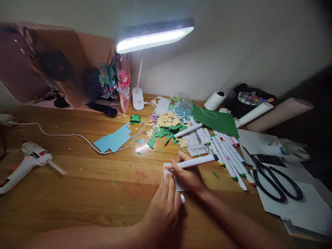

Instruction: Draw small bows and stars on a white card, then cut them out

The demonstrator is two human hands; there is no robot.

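Note:
My right hand [188, 173] is closed round a white marker [198, 161]. Its tip touches a small orange and black drawing [167, 167] on a piece of white paper [181, 185]. My left hand [166, 199] lies flat with the fingers stretched out, their tips on the paper's lower left side just below the drawing. A white marker cap [183, 199] shows at the right edge of my left hand; whether the hand touches it I cannot tell. The right palm hides part of the paper.
Several markers [228, 155] and black-handled scissors [275, 180] lie to the right. Paper scraps [166, 126], green card [215, 121] and blue paper [114, 137] are further back. A glue gun [28, 164] sits at left. A lit lamp [155, 39] overhangs the table; its cable [72, 135] crosses leftwards.

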